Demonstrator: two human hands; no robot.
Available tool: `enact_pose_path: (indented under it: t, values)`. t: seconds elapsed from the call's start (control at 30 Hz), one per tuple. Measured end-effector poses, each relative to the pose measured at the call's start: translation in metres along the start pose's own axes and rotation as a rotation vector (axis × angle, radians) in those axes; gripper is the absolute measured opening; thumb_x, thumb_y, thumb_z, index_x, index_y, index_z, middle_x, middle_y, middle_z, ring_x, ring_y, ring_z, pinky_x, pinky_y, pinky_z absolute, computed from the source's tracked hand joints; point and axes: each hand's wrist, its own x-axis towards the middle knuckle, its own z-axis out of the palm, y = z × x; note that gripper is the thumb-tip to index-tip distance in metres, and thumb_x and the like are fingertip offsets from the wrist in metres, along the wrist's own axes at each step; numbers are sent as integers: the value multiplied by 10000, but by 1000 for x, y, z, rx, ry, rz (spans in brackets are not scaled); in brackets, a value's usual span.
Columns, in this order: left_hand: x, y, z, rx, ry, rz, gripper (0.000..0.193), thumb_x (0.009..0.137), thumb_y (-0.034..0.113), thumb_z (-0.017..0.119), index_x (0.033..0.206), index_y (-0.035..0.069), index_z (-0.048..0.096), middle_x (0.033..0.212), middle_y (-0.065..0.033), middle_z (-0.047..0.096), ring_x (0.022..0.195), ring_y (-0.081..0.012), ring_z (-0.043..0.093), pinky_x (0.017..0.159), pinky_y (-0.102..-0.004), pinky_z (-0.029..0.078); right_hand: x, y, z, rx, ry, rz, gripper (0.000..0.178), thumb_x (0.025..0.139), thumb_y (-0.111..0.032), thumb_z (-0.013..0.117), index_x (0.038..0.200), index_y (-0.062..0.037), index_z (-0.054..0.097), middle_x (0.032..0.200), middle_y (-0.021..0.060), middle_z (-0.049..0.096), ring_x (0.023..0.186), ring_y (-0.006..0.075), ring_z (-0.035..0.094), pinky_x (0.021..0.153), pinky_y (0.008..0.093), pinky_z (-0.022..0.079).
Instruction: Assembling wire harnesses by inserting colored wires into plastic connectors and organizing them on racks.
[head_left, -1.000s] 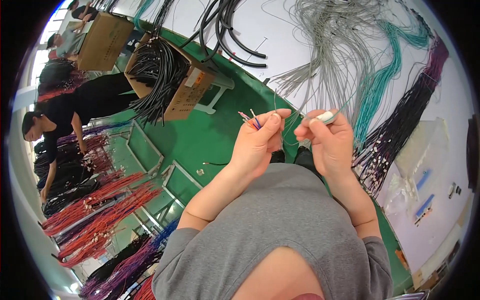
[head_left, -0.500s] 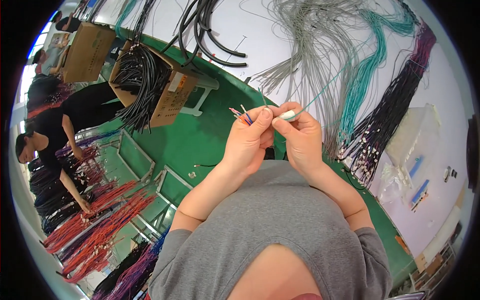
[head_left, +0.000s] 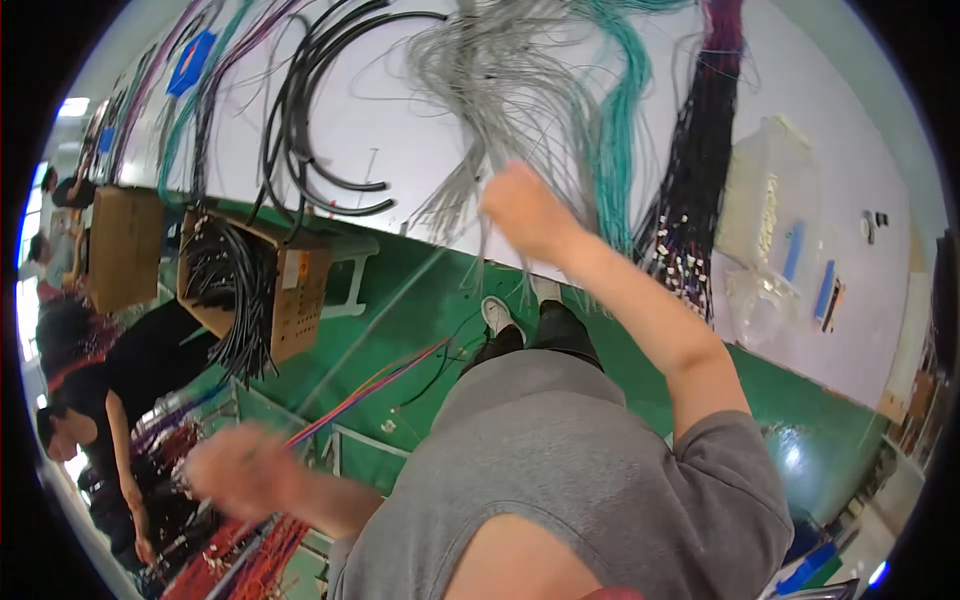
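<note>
My left hand is out at the lower left, smeared by motion. A bundle of coloured wires, orange, red, blue and purple, runs from beside it up to the right. My right hand is closed over the near edge of the table, in front of the loose grey wires. From about its fingers a thin grey wire stretches down left toward my left hand. How the left fingers grip is blurred.
The white table carries teal wires, black wires with white connectors, black tubes and a clear plastic bag. A cardboard box of black cables stands left. A co-worker bends over red wires.
My hands were together before my chest with coloured wires, a white piece and a teal wire. They have parted, the left down left, the right toward the grey wires. The view has shifted.
</note>
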Motion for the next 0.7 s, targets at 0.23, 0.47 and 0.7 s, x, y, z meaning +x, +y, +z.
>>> enact_pose_path:
  t: [0.23, 0.47, 0.7]
  values:
    - [-67, 208, 10, 571, 374, 557, 196, 810, 109, 430, 618, 84, 399, 537, 0, 294, 504, -119, 297, 484, -259, 278, -32, 6, -5, 21, 90, 113, 141, 670, -81, 538, 802, -40, 508, 888, 107, 512, 941, 274, 448, 809, 391, 341]
    - [-16, 186, -27, 840, 772, 747, 224, 810, 25, 399, 590, 53, 363, 575, -45, 352, 600, -127, 402, 824, -341, 347, -131, 103, -63, -398, 481, 1032, 202, 764, -196, 516, 776, -1, 568, 752, 145, 582, 699, 312, 560, 613, 388, 431]
    - [51, -34, -69, 443, 325, -315, 197, 860, 307, 402, 801, 128, 460, 660, 38, 336, 444, -49, 199, 377, -173, 163, -157, 161, -68, -254, 308, 1555, 282, 662, -228, 619, 780, 28, 594, 756, 170, 594, 681, 320, 580, 591, 377, 452]
